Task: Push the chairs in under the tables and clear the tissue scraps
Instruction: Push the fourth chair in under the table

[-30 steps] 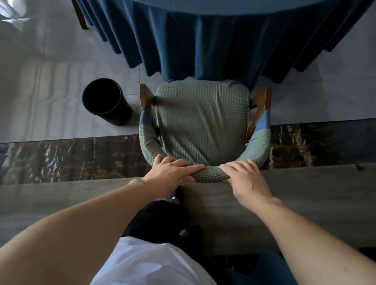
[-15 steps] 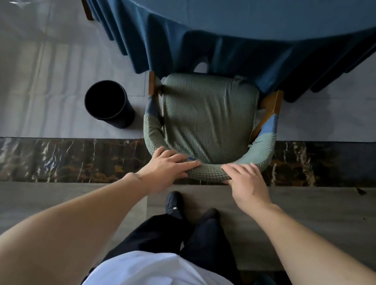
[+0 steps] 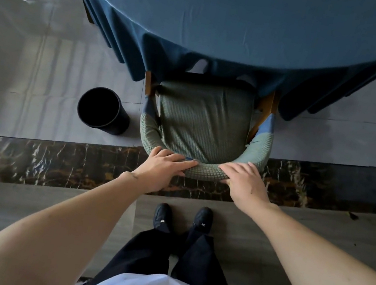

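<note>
Glossy grey floor (image 3: 43,71), blue-draped table (image 3: 228,19), chair (image 3: 201,122)

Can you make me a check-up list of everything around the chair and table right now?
Surface: grey floor with a dark marble strip.
Job's things: green chair, front edge under the blue tablecloth; tissue scraps: nothing seen.
Clutter: black bin left of the chair.
Grips: left hand and right hand rest flat on the chair's backrest.
Cables: nothing seen.
Surroundings: black shoes behind the chair.
</note>
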